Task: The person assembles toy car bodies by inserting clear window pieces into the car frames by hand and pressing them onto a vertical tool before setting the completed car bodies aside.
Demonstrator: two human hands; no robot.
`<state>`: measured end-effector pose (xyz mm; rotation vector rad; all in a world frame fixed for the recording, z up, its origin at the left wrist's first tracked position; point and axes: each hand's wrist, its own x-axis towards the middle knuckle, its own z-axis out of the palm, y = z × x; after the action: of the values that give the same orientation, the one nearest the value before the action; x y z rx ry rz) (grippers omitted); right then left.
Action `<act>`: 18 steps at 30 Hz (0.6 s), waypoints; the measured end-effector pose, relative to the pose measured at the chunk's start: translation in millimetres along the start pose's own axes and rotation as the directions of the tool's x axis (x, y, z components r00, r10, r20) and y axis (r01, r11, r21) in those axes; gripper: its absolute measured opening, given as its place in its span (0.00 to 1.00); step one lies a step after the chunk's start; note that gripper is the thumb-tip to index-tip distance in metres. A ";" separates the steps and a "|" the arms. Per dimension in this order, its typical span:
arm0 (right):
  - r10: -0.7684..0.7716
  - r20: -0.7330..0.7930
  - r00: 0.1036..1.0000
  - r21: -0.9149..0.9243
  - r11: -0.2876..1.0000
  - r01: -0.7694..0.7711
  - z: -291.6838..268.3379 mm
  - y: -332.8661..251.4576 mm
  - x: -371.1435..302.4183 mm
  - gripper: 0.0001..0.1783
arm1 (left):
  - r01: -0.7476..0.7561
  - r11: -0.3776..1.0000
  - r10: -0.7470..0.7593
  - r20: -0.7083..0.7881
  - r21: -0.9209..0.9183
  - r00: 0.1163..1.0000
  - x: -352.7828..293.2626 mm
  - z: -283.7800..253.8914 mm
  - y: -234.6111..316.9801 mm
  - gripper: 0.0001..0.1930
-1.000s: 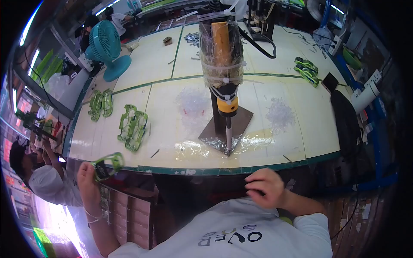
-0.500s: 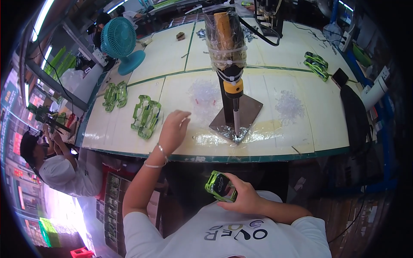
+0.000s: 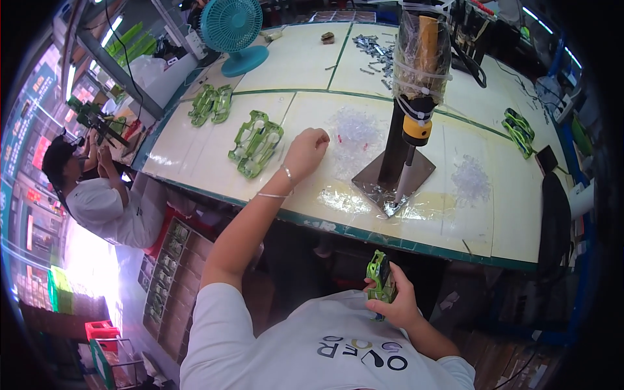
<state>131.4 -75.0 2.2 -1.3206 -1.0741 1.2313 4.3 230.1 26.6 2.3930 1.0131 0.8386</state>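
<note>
clock centred on the base plate [image 3: 421, 177] under the power screwdriver [image 3: 416, 130].

right hand [image 3: 402, 304] just past six, below the table edge: fingers and thumb closed around a green shell [image 3: 377, 276], held on end, well apart from the tool tip. left hand [image 3: 312, 148] at nine, over the white table [image 3: 292, 58], fingers curled in beside a heap of clear bits [image 3: 356, 127] near ten; cannot tell if it pinches one.

progress, as judged: held shell picked up, not yet at the tool. green frames [image 3: 257, 144] lie at nine, more frames [image 3: 210, 104] farther out, between nine and ten; other green shells [image 3: 518, 133] between two and three. finished or waiting, nothing shows which. second heap of clear bits [image 3: 471, 181] between three and four.

hard to make out: shell's far side, covered by the palm; any fastening in it. clear bits seem to be small plastic pieces, but they blur together. screwdriver's upper body hidden by wrapping.
</note>
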 end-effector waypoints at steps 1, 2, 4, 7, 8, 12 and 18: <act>0.038 0.032 0.999 0.149 0.988 -0.043 -2.6 -0.6 0.1 0.40 | -0.002 1.000 0.002 0.016 -0.005 1.000 -6.8 -1.1 7.4 0.04; 0.073 0.058 0.996 0.297 0.951 -0.087 -5.4 -1.0 -0.1 0.40 | 0.130 0.936 -0.119 0.053 -0.327 0.992 -20.2 -5.5 20.1 0.06; 0.083 0.024 0.996 0.262 0.961 -0.086 -10.4 -3.0 4.1 0.40 | 0.247 0.666 -0.213 0.138 -0.704 0.967 -53.5 -16.7 48.7 0.07; 0.019 0.001 1.000 -0.040 0.999 -0.019 -13.8 -13.3 12.4 0.40 | 0.259 0.529 -0.270 0.129 -0.808 0.954 -101.9 -28.2 87.5 0.08; 0.038 -0.014 0.999 -0.035 0.999 -0.038 -13.6 -15.1 15.6 0.40 | 0.277 0.518 -0.270 0.152 -0.809 0.951 -114.0 -29.2 98.0 0.08; -0.159 -0.049 0.986 -0.299 0.944 0.137 -10.4 -23.6 22.8 0.41 | 0.145 0.612 -0.090 0.113 -0.777 0.989 -136.9 -25.7 117.2 0.09; -0.247 -0.037 0.968 -0.380 0.900 0.215 -11.9 -29.7 19.7 0.39 | -0.118 0.809 0.188 0.064 -0.575 0.980 -138.8 -12.1 126.7 0.14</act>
<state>145.7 -53.3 29.3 -1.4632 -1.4094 0.8102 -17.4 45.5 56.5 1.9828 0.4311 0.8903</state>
